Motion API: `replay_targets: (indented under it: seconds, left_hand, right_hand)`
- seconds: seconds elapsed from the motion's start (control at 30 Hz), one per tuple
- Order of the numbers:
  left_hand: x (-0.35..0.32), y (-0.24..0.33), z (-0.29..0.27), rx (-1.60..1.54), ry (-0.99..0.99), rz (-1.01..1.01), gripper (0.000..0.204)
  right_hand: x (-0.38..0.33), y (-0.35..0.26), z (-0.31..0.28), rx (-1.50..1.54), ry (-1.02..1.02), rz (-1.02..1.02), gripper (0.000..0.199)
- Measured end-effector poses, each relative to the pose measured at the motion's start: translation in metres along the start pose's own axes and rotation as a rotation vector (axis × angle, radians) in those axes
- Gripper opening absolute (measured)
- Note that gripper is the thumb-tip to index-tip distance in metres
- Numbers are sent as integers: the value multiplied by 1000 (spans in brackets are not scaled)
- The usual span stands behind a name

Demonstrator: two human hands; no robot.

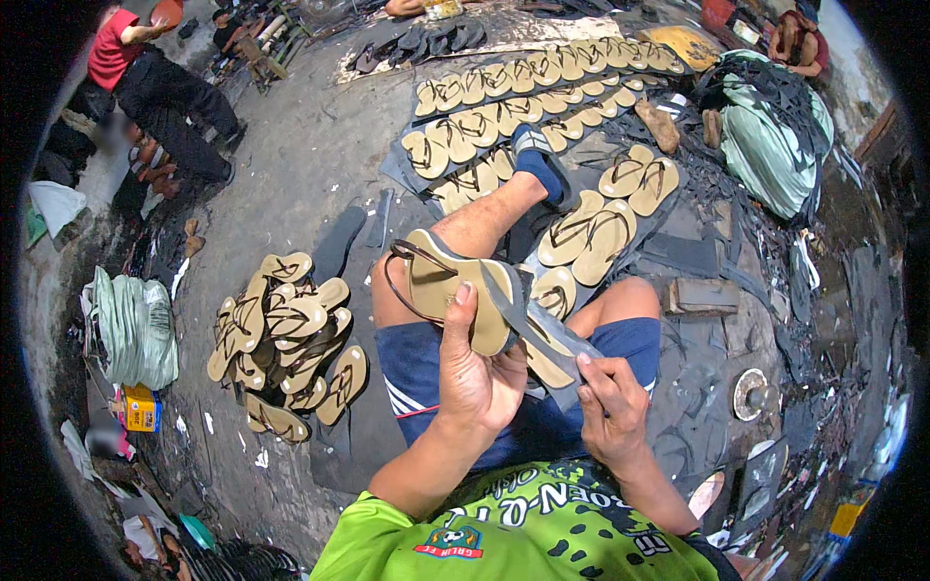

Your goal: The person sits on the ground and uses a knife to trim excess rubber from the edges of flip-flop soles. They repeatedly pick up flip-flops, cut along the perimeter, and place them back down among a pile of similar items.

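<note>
The person sits on the floor (291, 165) with legs stretched forward. The left hand (475, 373) is closed around the heel end of a tan sandal (455, 286), thumb pressed up onto its sole, holding it tilted above the left thigh. A dark strap (397, 281) loops loose from the sandal's toe end, seated at one end only as far as can be seen. The right hand (610, 407) pinches the lower end of a second sandal (542, 339), dark sole facing up, which lies crossed under the first and touches it.

Risks, as judged:
- Both sandals are held by one end only, over the lap. A slip of either grip would likely drop one onto the shorts (417, 378) or the floor.
- The loose strap hangs free beside the knee. It could snag on the leg, or pull out of its hole if tugged sideways.
- The two soles overlap. Any wet glue, which cannot be confirmed here, would smear or bond them out of line.
- A pile (286, 339) of finished sandals lies near on the left, and rows (523, 97) lie ahead, beside the foot (538, 155). A shift of the leg could disturb the rows.
- Dark offcuts (707, 242) litter the floor to the right, so a dropped part could be lost among them.
</note>
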State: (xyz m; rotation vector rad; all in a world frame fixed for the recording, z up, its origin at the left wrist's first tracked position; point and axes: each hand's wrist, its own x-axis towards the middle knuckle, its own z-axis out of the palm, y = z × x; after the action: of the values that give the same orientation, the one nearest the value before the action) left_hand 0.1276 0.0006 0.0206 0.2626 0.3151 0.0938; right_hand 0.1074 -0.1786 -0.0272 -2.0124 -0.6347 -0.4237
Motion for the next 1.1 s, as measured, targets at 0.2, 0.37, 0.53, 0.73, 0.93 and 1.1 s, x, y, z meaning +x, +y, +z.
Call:
replay_targets:
  seconds: [0.2,0.37,0.53,0.73,0.93,1.1]
  left_hand:
    - [-11,-6,0,116,43,51,29]
    - [-15,-12,-3,137,92,86,28]
    - [-18,-18,-10,222,127,86,28]
    - [-28,-25,-24,392,209,93,40]
    - [-43,-18,-63,495,118,-19,51]
    - [-59,8,-74,345,113,-169,39]
  right_hand:
    - [16,-11,-1,-90,10,37,47]
    - [26,-20,-7,27,-78,96,45]
    - [32,-29,-19,35,-198,191,41]
    - [36,-28,-19,165,-298,234,38]
    - [35,-30,-13,197,-451,367,33]
    - [15,-21,11,443,-483,374,34]
